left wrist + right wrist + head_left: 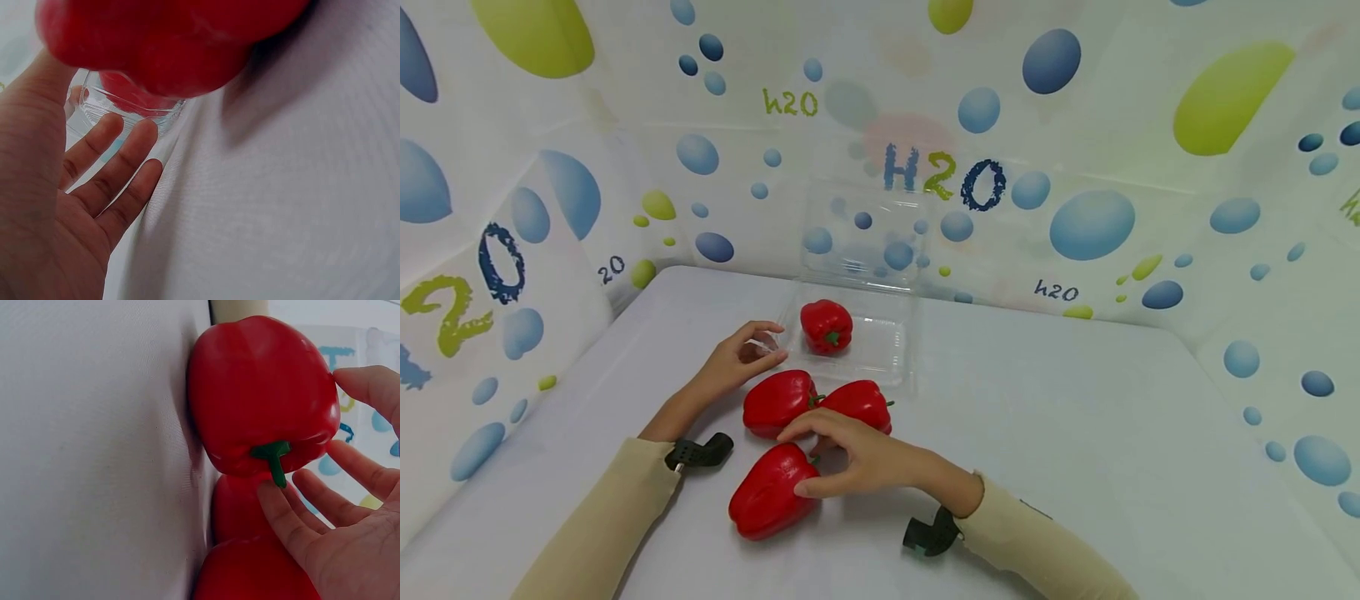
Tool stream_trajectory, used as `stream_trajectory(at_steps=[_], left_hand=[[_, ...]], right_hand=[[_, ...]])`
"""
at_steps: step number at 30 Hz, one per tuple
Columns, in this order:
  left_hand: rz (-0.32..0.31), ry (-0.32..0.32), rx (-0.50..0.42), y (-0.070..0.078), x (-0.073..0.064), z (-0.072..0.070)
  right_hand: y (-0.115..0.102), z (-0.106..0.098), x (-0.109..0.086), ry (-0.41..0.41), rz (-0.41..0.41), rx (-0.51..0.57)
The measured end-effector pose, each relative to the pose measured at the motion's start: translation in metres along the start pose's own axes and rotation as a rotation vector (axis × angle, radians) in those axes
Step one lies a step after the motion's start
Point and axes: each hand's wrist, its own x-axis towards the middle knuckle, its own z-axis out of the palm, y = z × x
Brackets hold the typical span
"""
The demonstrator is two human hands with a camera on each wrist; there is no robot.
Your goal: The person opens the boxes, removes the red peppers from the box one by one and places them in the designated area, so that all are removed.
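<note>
A red bell pepper point(827, 327) sits in the left part of an open clear plastic container point(880, 354). My left hand point(741, 358) is at the container's left edge, fingers loosely bent; whether they touch it is unclear. Two more red bell peppers, one on the left point(778, 404) and one on the right point(859, 402), lie on the table before the container. My right hand point(868, 454) is beside the nearest red bell pepper point(772, 492). In the right wrist view, its thumb and index fingertips meet that pepper point(262, 394), the fingers spread and not wrapped around it.
The container's transparent lid point(865, 237) stands raised at the back against the patterned curtain point(1120, 175). A white cloth covers the table point(1037, 417). Black wrist cameras are on the left wrist point(700, 452) and right wrist point(928, 533).
</note>
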Motion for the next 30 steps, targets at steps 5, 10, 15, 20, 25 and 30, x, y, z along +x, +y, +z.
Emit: stream_trajectory(at_steps=[5,10,15,20,25,30], left_hand=[[-0.017,-0.011,0.003,0.001,0.001,0.000],[-0.013,-0.019,0.013,0.014,-0.003,0.000],[-0.003,-0.027,0.018,0.038,-0.010,-0.002],[-0.016,-0.024,0.015,0.042,-0.011,-0.002],[-0.016,-0.024,0.008,0.041,-0.011,-0.002],[-0.016,-0.023,0.010,0.029,-0.008,-0.001]], right_hand=[[-0.001,-0.001,0.000,0.000,-0.012,-0.017],[-0.003,-0.003,0.000,0.012,-0.016,-0.001],[-0.005,-0.005,-0.001,0.028,0.010,0.018],[-0.005,-0.007,-0.001,0.039,0.003,0.010],[-0.004,-0.008,-0.001,0.045,-0.019,0.006],[-0.003,-0.009,-0.001,0.075,-0.045,0.001]])
